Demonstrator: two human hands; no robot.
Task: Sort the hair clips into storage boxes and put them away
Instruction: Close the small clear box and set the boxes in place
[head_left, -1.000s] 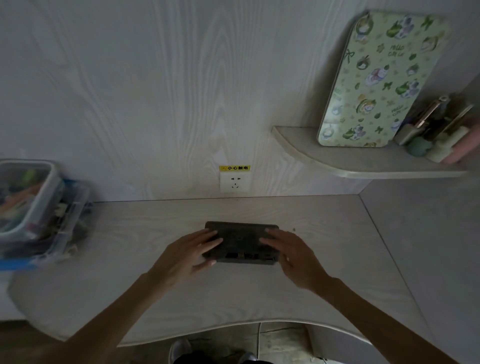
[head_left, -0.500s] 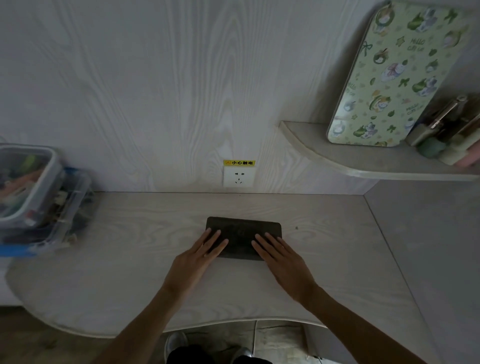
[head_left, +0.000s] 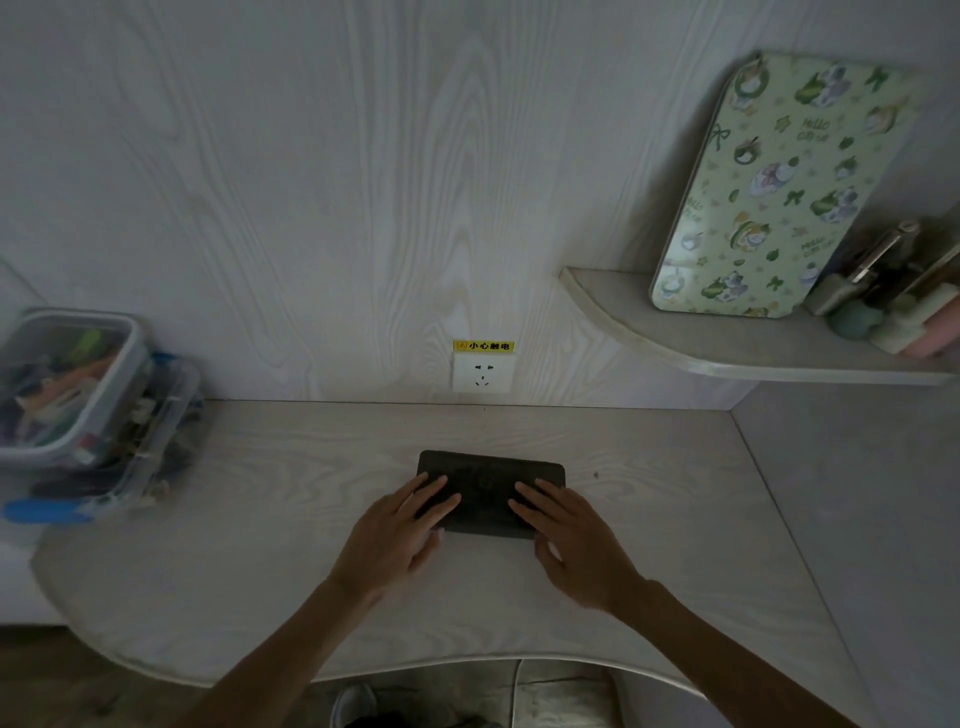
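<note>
A dark flat rectangular box (head_left: 488, 486) lies closed on the pale wooden desk (head_left: 291, 561), below the wall socket. My left hand (head_left: 397, 535) rests flat with its fingertips on the box's left end. My right hand (head_left: 569, 538) lies flat with its fingertips on the right end. Both hands have fingers spread and grip nothing. At the desk's left edge stand two stacked clear storage boxes (head_left: 78, 400) filled with several colourful hair clips.
A wall socket (head_left: 482, 372) with a yellow label sits on the back wall. A corner shelf (head_left: 727, 348) at right holds a green patterned tin (head_left: 779, 187) leaning upright and several small bottles (head_left: 883, 301). The desk's curved front edge runs below my arms.
One second ago my hands gripped the dark box's ends with it tilted up. Now it lies flat and my fingers rest open on top.
</note>
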